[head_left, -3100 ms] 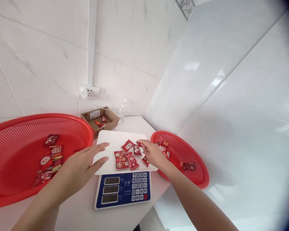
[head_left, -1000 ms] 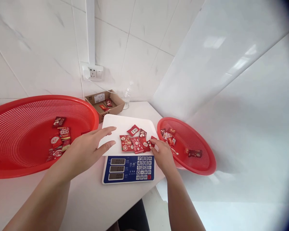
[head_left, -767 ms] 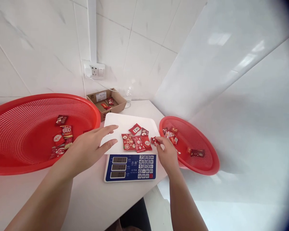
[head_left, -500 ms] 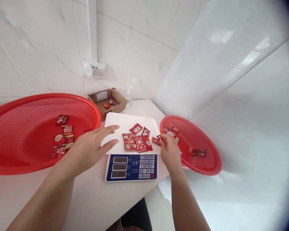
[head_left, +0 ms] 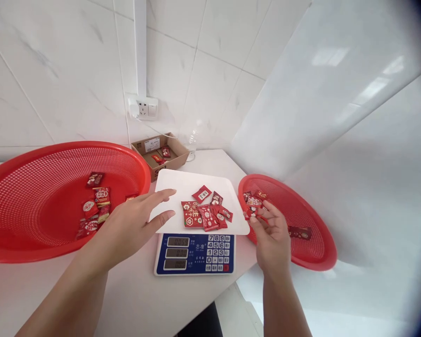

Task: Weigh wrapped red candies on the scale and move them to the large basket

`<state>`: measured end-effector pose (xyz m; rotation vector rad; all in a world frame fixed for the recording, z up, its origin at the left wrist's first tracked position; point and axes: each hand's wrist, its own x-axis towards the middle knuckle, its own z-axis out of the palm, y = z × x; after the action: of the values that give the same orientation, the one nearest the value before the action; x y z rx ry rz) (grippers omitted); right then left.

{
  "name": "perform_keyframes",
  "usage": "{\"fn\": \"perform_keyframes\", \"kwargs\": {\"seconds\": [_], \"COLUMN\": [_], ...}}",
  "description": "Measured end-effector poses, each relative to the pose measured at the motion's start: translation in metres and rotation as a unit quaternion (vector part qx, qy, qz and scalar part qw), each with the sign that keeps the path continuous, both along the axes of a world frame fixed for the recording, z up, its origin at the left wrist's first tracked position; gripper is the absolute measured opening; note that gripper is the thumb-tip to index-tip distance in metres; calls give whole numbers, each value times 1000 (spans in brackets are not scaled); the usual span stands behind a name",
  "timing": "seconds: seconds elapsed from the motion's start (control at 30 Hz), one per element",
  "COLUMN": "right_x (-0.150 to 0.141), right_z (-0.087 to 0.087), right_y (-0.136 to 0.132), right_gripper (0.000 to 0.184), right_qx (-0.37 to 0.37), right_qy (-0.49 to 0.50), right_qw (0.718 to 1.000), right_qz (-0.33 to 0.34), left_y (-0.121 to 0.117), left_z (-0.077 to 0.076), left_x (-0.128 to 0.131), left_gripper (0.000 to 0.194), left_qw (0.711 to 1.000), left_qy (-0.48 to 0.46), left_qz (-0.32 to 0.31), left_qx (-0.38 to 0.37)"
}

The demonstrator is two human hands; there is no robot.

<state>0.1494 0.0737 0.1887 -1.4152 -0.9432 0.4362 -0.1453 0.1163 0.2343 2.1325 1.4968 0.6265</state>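
So the right hand [head_left: 272, 241] is up over the small red mesh basket [head_left: 294, 210], its fingers [head_left: 273, 220] loosely curled and a bit apart, right by a few red foil sachets [head_left: 253, 203] at the tips. Can't really tell if one's pinched. They look super light, soft and a bit slippery, so I'd take one by a flat corner. The left hand [head_left: 131, 222] is open, fingers spread, tips just over the white board [head_left: 182, 185], with more sachets [head_left: 199, 217] right of them. Below those fingers, a blue digital scale [head_left: 194, 255] sits on the desk [head_left: 133, 290]. The big red basket [head_left: 56, 146] is just behind them. Most open room is above the board.
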Motion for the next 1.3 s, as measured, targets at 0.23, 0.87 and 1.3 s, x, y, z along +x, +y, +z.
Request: {"fn": "perform_keyframes", "kwargs": {"seconds": [0.23, 0.87, 1.3], "right_x": [24, 39, 56], "right_z": [15, 2, -9], "right_y": [-17, -31, -11], "right_gripper": [48, 85, 58], "right_qx": [16, -54, -461], "right_qy": [319, 20, -395], "right_qw": [947, 996, 794], "right_qz": [26, -67, -33], "left_y": [1, 2, 0], "left_z": [3, 2, 4], "left_x": [0, 4, 2], "left_gripper": [49, 50, 47], "left_qw": [1000, 1000, 1000], "left_qy": [-5, 5, 5], "left_qz": [7, 2, 3], "left_qx": [-5, -8, 0]}}
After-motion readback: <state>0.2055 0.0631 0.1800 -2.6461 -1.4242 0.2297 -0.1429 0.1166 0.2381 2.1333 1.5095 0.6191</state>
